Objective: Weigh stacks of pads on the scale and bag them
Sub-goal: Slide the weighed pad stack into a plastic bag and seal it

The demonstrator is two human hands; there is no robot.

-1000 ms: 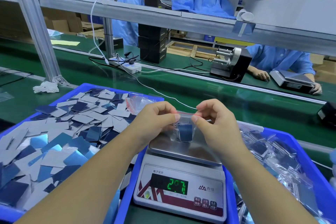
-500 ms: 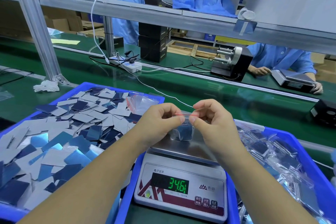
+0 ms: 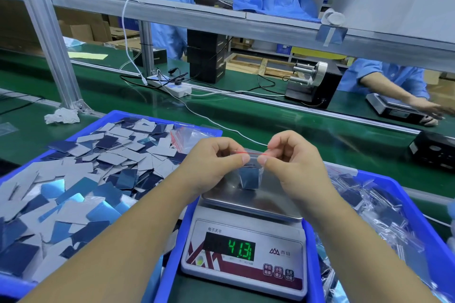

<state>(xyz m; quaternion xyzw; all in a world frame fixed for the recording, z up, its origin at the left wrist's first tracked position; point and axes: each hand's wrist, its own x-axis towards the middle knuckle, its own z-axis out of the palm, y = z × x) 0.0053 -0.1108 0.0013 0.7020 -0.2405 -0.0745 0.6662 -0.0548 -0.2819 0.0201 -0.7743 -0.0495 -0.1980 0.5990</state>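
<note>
Both hands are sitting closer together now than a moment ago, and the green number on the scale is reading higher than before.

Seen from the head camera, the left hand and the right hand are almost touching, thumb tip beside thumb tip. Each one is pinching the red strip along the top of a small clear bag. The bag is hanging down between the hands with a little stack of dark blue pads inside, and its bottom looks to be resting on the shiny plate of the scale.

The person is probably pressing the bag's top shut. The bag is looking thin, soft and slippery, so it is likely best held at the top strip, where it is stiffer. The pads are looking light, flat and a bit bendy, and they could slide out if the bag tips before it is closed.

Loose pads are lying in a blue bin on the left. Filled bags are lying in another blue bin on the right.
</note>
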